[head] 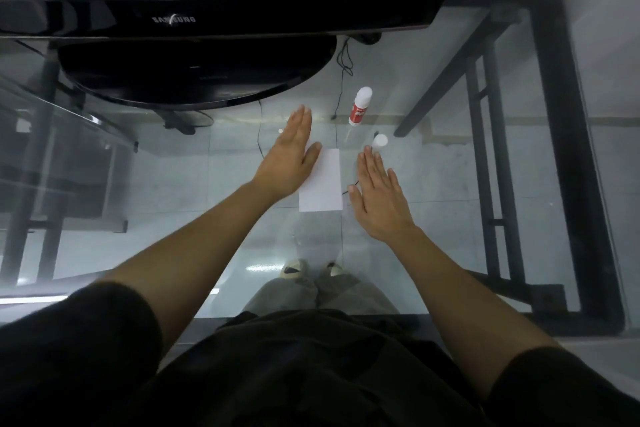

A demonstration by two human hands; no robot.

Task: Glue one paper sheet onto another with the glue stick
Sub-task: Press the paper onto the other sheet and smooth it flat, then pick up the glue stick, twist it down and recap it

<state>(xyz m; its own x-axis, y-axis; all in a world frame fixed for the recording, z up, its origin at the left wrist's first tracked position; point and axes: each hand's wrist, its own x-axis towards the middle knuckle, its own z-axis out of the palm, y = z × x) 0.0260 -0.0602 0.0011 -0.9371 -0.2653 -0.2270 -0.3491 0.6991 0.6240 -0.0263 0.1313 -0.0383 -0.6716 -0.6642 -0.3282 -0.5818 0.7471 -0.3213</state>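
Paper (320,180) flat on the glass desk (433,184), mid-desk, between the two hands. Reads as one white rectangle; if a second sheet sits under it, edges line up and can't separate them. Thin, matte, crisp corners, no curl or visible glue sheen.

Glue stick (360,107) lying on its side beyond the paper, to the right; white cylindrical body, red label. Small white round cap (380,141) off, resting apart, just past the right fingertips.

Judgement: gluing and placing probably done, pressing/smoothing stage or just finished. Left to do: likely recap the stick.

Left hand (294,152) flat, fingers straight and together, thumb edge overlapping the sheet's upper left corner, holding nothing. Right hand (377,194) flat beside the right edge, fingers slightly spread, empty; contact with the paper unclear.

Desk transparent, glossy, dark metal frame; monitor (173,21) with black glossy oval base at the far side.
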